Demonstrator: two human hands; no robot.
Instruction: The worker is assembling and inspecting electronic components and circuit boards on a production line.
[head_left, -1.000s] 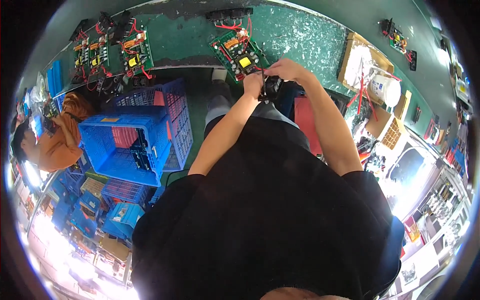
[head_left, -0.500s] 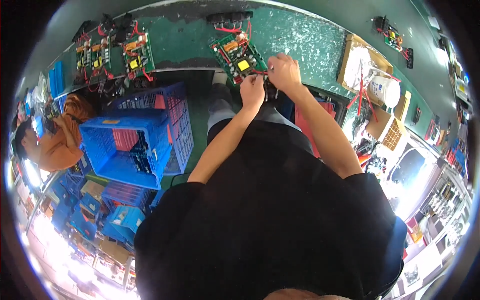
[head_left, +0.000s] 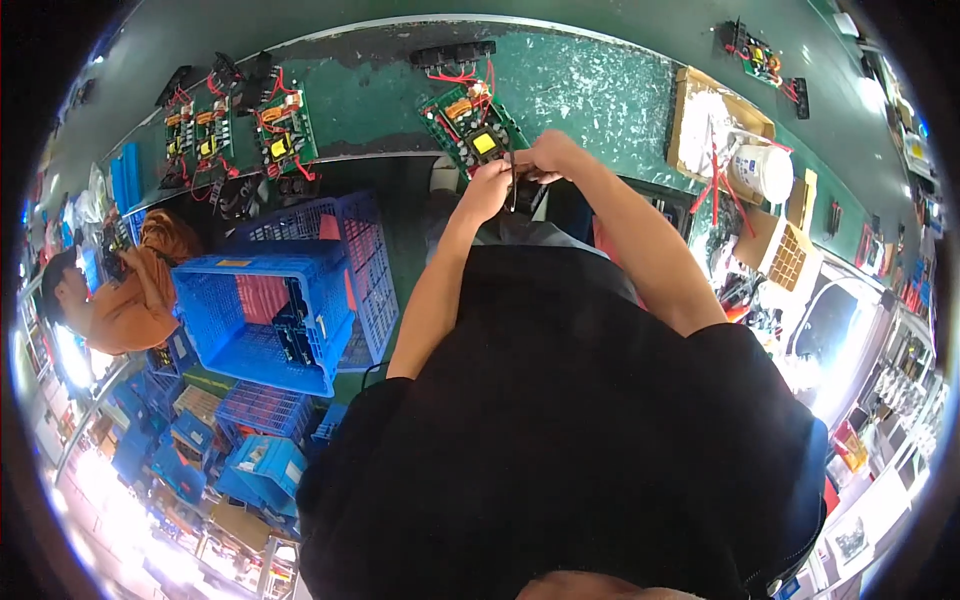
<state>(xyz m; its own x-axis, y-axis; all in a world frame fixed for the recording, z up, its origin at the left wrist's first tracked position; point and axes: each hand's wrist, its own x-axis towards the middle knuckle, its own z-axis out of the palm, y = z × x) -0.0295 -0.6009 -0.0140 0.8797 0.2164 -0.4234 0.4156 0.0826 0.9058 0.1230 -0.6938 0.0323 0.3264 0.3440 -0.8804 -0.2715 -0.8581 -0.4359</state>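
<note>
Currently, left hand [head_left: 487, 186] and right hand [head_left: 548, 155] both pinched on small dark part [head_left: 521, 187], held just beside green circuit board [head_left: 472, 130], at green tabletop [head_left: 590, 85] edge, blue plastic crate [head_left: 262, 310] lower left.

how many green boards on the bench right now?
5, maybe more hidden. One board by the hands; three boards at the bench's left end; one far board at upper right.
</note>
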